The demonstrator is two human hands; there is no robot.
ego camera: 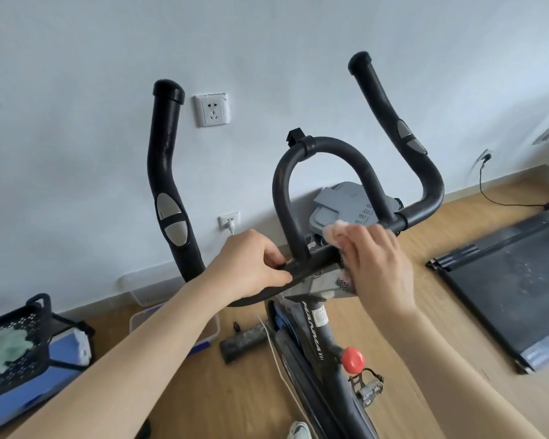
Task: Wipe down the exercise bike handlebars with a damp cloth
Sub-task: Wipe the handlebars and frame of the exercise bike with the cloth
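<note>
Cloth [336,230] — wadded in right grip [381,264], fingers curled round it, pressed onto handlebars [317,258] crossbar right of loop [330,144]. Left grip [251,268] — closed round same bar, left of loop. Bar axis: left–right; bare run toward right horn [381,101], nearest right grip.

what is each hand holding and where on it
The left hand grips the handlebar crossbar just left of the centre loop. The right hand holds a bunched pale cloth against the crossbar, right of the loop.
</note>
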